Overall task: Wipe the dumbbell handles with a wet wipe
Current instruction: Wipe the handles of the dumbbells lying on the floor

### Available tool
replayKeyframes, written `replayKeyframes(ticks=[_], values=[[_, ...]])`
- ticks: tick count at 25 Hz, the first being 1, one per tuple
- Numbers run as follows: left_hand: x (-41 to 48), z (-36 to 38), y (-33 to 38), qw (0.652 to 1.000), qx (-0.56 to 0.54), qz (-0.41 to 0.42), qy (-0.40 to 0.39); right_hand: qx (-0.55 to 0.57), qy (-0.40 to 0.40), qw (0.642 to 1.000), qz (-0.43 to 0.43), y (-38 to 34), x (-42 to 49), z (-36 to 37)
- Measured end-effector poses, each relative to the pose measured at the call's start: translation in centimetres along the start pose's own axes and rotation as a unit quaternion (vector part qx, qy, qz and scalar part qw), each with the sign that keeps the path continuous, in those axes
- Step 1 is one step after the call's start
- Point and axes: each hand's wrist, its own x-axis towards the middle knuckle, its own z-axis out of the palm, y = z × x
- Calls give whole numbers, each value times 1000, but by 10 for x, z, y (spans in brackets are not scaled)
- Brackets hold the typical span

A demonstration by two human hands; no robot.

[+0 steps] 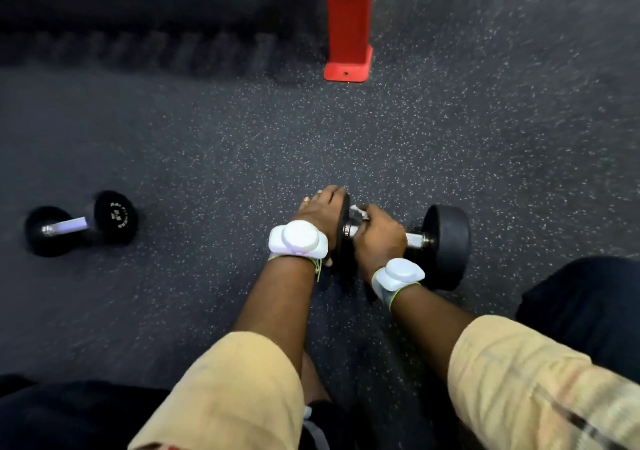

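Dumbbell [446, 245] on floor [242, 137]: left hand [320, 215] clasps its left head; right hand [379, 238] grips wet wipe [358, 212] round handle [415, 240]. Second dumbbell [81, 222] well left of hands; red post [348, 33] beyond.

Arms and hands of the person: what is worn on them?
The left hand and right hand have no gloves. Each wrist carries a white band with a round white puck and yellow-green edging. The sleeves are pale yellow, pushed up the forearms; the right sleeve shows faint dark stripes.
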Motion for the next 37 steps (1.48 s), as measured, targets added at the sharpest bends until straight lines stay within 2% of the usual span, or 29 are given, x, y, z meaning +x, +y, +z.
replayKeyframes(ticks=[4, 8, 10, 14, 17, 18, 21, 26, 30, 35, 37], values=[[-8, -3, 6, 1000, 13, 0, -10, -117, -84, 989, -25, -9, -3, -3], [-12, 3, 6, 999, -3, -4, 31, -131, -61, 987, -66, -13, -32, -8], [-14, 8, 7, 999, -8, -10, 53, -149, -91, 982, -77, -15, -31, -10], [-16, 7, 6, 998, -17, -3, 60, -169, -156, 973, -24, -24, -7, -16], [-18, 8, 4, 997, -40, 6, 61, -225, -152, 956, -111, -22, -22, -22], [-18, 10, 3, 997, -44, 6, 63, -225, -164, 953, -123, -22, -23, -22], [-14, 13, 2, 997, -40, -1, 65, -167, -217, 961, -42, -25, 4, -21], [-13, 9, 6, 997, -41, -5, 62, -228, -190, 946, -130, -28, -19, -32], [-15, 6, 11, 997, -29, -18, 65, -179, -244, 952, -44, -31, 18, -30], [-12, 7, 9, 998, -29, -18, 57, -215, -213, 947, -106, -29, -9, -32], [-11, 11, 9, 997, -22, -18, 76, -192, -230, 951, -77, -30, 6, -30]])
